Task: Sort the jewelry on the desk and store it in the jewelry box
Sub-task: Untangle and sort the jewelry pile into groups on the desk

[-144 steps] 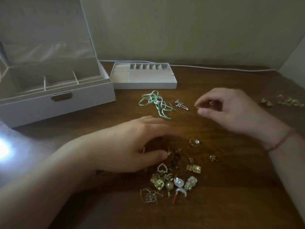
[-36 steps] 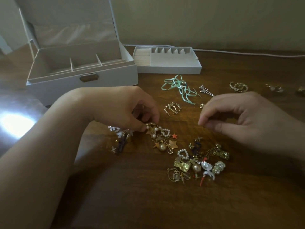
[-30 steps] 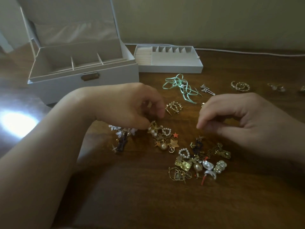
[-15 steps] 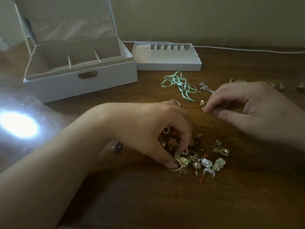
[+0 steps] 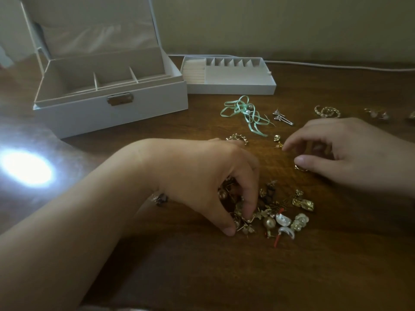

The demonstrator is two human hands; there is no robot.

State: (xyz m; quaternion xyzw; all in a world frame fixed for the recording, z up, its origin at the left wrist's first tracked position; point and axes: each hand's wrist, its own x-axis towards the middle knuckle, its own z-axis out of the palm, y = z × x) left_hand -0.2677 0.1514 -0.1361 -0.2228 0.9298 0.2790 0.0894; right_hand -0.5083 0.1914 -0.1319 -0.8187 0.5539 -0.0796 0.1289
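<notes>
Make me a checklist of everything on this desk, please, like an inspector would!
Surface: dark wood desk, bright glare spot at left.
Job's things: white jewelry box open, compartments look empty; tray beside it; jewelry pile; sorted pairs along the far right.
Clutter: green ribbon piece.
Hands: left hand pinches a gold piece in the pile; right hand curled near a small gold piece, hold unclear.
Cables: white cable along the wall.
Surroundings: plain wall.
</notes>
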